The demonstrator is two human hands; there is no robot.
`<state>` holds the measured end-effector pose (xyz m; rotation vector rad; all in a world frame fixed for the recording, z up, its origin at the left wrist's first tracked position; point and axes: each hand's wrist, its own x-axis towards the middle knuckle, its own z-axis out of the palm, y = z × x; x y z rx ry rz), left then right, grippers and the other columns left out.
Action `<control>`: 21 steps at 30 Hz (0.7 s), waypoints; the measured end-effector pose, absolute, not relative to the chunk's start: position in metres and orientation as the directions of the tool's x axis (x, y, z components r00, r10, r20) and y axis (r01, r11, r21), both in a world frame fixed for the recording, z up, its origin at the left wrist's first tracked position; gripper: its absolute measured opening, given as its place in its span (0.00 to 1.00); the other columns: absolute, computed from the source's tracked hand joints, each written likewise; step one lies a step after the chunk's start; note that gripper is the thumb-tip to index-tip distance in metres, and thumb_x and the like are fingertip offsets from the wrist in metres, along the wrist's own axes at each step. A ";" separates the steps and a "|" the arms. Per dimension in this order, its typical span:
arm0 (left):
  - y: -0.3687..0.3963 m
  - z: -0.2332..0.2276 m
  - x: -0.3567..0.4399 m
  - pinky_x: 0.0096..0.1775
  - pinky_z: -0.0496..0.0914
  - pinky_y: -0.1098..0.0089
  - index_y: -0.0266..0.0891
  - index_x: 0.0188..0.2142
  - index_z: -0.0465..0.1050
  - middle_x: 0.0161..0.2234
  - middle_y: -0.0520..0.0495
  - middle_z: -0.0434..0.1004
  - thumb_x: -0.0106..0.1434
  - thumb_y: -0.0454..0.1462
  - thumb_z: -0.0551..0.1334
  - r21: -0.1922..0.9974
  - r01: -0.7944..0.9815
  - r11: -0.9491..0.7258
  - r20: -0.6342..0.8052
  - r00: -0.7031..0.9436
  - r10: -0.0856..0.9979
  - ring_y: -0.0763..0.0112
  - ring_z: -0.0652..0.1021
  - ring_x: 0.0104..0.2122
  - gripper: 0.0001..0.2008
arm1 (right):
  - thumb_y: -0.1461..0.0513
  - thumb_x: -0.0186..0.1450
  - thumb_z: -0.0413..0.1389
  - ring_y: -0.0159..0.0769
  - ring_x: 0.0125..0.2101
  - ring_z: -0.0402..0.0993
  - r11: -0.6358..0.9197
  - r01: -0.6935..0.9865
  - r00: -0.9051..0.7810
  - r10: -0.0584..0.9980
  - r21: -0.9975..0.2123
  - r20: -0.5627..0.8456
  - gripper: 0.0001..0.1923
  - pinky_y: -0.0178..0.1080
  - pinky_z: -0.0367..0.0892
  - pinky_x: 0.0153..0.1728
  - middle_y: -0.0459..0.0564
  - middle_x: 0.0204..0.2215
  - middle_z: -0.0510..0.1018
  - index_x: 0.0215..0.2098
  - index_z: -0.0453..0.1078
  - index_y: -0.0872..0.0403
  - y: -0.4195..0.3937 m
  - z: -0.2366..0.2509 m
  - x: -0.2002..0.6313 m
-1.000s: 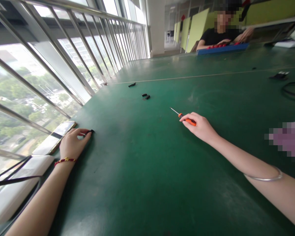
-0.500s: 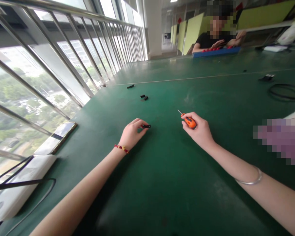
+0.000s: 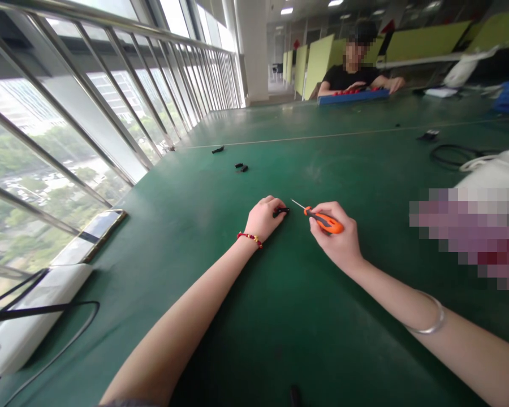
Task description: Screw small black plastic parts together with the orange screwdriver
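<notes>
Hands meet mid-counter: left hand (image 3: 263, 217) pinching small black part (image 3: 280, 212), right hand (image 3: 337, 237) gripping orange screwdriver (image 3: 322, 220). Next, judged: seat tip precisely in part.

We have a single view, from a camera worn on the head, looking forward and down along the green counter (image 3: 246, 316). It sits close above our own forearms, which enter from the bottom edge, with both hands (image 3: 265, 217) meeting near the middle of the picture. The window railing (image 3: 110, 107) runs along our left side into the distance. Far ahead, another person (image 3: 356, 70) sits at the counter's end, probably facing us, though that part is small and blurred.
</notes>
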<state>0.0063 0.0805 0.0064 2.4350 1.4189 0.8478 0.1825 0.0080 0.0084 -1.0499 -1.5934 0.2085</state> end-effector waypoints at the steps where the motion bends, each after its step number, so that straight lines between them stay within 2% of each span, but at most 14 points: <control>1: 0.080 0.006 0.007 0.39 0.70 0.69 0.38 0.35 0.74 0.35 0.48 0.73 0.59 0.33 0.59 0.431 0.732 -0.528 0.378 0.385 0.842 0.69 0.75 0.36 0.05 | 0.64 0.58 0.56 0.32 0.28 0.74 0.593 0.511 0.061 0.698 -0.623 0.714 0.06 0.33 0.68 0.30 0.46 0.29 0.76 0.34 0.65 0.51 0.009 0.010 0.183; 4: 0.078 0.005 0.008 0.40 0.70 0.69 0.39 0.35 0.74 0.36 0.48 0.74 0.60 0.34 0.59 0.420 0.729 -0.540 0.379 0.400 0.835 0.68 0.74 0.37 0.06 | 0.63 0.58 0.56 0.31 0.26 0.73 0.609 0.520 0.047 0.679 -0.599 0.732 0.05 0.32 0.67 0.28 0.45 0.28 0.76 0.33 0.65 0.52 0.011 0.012 0.187; 11: 0.078 0.006 0.008 0.41 0.69 0.67 0.39 0.37 0.75 0.37 0.47 0.74 0.60 0.34 0.59 0.401 0.749 -0.528 0.376 0.391 0.840 0.66 0.74 0.38 0.07 | 0.64 0.59 0.56 0.31 0.27 0.73 0.628 0.524 -0.049 0.696 -0.575 0.716 0.05 0.33 0.68 0.30 0.46 0.31 0.77 0.35 0.67 0.52 0.015 0.011 0.190; 17: 0.080 0.006 0.006 0.41 0.70 0.68 0.39 0.37 0.75 0.36 0.48 0.75 0.60 0.34 0.59 0.441 0.737 -0.513 0.350 0.385 0.854 0.67 0.74 0.38 0.07 | 0.63 0.59 0.56 0.29 0.24 0.72 0.649 0.521 0.008 0.646 -0.555 0.763 0.03 0.30 0.66 0.26 0.44 0.26 0.75 0.31 0.66 0.52 0.013 0.013 0.190; 21: 0.078 0.008 0.006 0.44 0.69 0.66 0.40 0.40 0.73 0.39 0.47 0.74 0.59 0.35 0.59 0.430 0.756 -0.494 0.369 0.352 0.860 0.66 0.74 0.41 0.10 | 0.61 0.60 0.56 0.27 0.20 0.69 0.618 0.532 0.037 0.666 -0.579 0.745 0.04 0.30 0.64 0.22 0.43 0.24 0.74 0.30 0.65 0.52 0.014 0.013 0.191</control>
